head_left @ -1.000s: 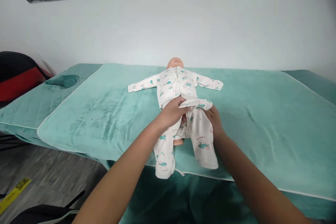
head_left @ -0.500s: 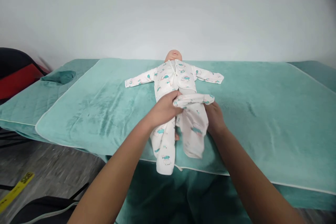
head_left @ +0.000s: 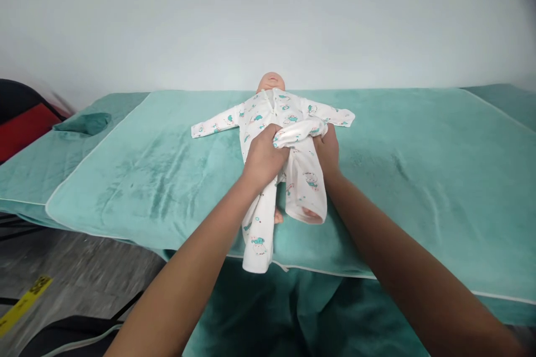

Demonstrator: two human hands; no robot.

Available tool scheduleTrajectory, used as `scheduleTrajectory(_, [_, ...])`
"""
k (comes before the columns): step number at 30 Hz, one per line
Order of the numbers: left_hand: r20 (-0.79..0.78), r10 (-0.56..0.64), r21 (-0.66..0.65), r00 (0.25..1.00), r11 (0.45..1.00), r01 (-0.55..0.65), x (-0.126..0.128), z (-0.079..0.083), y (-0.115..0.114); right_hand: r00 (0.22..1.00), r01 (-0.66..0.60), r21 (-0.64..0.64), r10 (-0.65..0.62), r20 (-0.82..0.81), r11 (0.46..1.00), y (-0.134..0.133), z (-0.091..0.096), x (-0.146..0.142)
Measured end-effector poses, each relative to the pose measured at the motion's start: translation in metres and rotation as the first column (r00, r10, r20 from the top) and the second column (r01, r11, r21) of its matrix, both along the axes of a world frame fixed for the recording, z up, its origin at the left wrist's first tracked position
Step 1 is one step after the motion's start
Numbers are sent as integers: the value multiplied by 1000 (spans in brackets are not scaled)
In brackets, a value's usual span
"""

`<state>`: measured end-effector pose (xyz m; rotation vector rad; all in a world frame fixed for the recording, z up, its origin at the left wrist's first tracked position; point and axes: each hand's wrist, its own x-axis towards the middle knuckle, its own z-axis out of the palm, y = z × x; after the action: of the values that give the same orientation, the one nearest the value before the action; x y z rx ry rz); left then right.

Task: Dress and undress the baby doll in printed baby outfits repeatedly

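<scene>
A baby doll (head_left: 271, 82) lies on its back, head toward the wall, in a white printed baby romper (head_left: 255, 117) whose sleeves are spread to both sides. My left hand (head_left: 266, 159) is closed on the bunched cloth at the left edge of one romper leg. At the other edge of that bunched cloth, my right hand (head_left: 328, 148) grips it too, its fingers partly hidden. The held leg hangs down, and part of the doll's foot (head_left: 311, 212) shows inside its opening. The other leg of the romper lies flat toward me. Between the two legs a bare foot shows.
A teal plush cover (head_left: 402, 201) with white piping spreads over the bed against the white wall. Toward the left stand a black and red chair (head_left: 25, 117) and a bed section with a face hole (head_left: 86, 122). Yellow tape (head_left: 25, 304) marks the floor.
Both hands have moved up toward the doll's chest with the bunched cloth. The held leg's lower opening has risen, and the doll's foot now shows in it.
</scene>
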<state>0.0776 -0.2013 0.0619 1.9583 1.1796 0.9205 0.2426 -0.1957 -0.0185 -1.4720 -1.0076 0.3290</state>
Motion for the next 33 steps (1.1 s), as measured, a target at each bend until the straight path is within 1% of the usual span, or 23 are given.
scheduleTrajectory(3, [30,67,71,997,995,-69,0,-4,11,999,18,6,-18,33,1000,14,-2,1])
scheduleTrajectory(5, [61,82,66,995,994,-86,-3,-7,17,999,10,29,-11,41,1000,15,-4,2])
scheduleTrajectory(6, [84,57,22,995,998,-59,-7,-9,18,999,-17,42,15,40,999,13,-4,4])
scheduleTrajectory(7, [119,15,-49,993,999,-9,-12,-11,18,997,-71,52,68,42,996,8,-2,7])
scheduleTrajectory(8, [169,-40,-138,985,988,63,-18,-13,18,987,-155,56,152,56,986,3,2,9])
scheduleTrajectory(9, [234,-94,-230,968,962,149,-25,-14,18,963,-259,49,254,87,965,-4,9,12])
scheduleTrajectory(10, [310,-134,-309,941,922,233,-31,-16,19,921,-375,27,368,129,927,-11,18,14])
scheduleTrajectory(11, [387,-153,-369,909,878,305,-37,-18,19,861,-478,-13,472,189,878,-18,30,14])
scheduleTrajectory(13, [520,-139,-436,843,806,401,-46,-22,21,757,-580,-139,594,272,803,-26,59,9])
scheduleTrajectory(14, [566,-117,-451,816,785,426,-48,-24,23,706,-606,-234,650,282,760,-27,73,3])
scheduleTrajectory(16, [628,-68,-465,775,765,445,-49,-29,26,582,-616,-456,761,285,642,-21,95,-13])
scheduleTrajectory(18, [676,-22,-463,737,765,447,-49,-34,30,499,-617,-549,820,281,564,-9,105,-28])
scheduleTrajectory(19, [700,-3,-456,714,767,451,-50,-37,31,478,-633,-558,838,264,537,-3,106,-34])
scheduleTrajectory(20, [723,10,-449,691,767,459,-51,-39,33,475,-660,-544,849,233,518,3,103,-37])
scheduleTrajectory(22, [760,18,-439,650,752,492,-54,-44,37,506,-728,-473,854,120,497,10,93,-39])
scheduleTrajectory(23, [771,12,-435,636,739,514,-55,-46,38,528,-760,-418,848,49,497,11,87,-37])
scheduleTrajectory(25, [790,-2,-428,613,714,554,-58,-49,41,557,-808,-288,826,-85,515,10,75,-33])
scheduleTrajectory(27, [805,5,-421,593,710,565,-58,-50,42,532,-846,-161,824,-194,508,7,68,-29])
scheduleTrajectory(30, [819,37,-423,573,714,559,-58,-51,40,450,-883,-6,841,-300,470,3,64,-28])
scheduleTrajectory(31, [822,43,-423,568,712,560,-57,-51,39,432,-885,27,842,-322,464,3,64,-28])
scheduleTrajectory(33, [829,43,-418,558,710,567,-58,-51,36,429,-878,53,832,-353,475,2,63,-30])
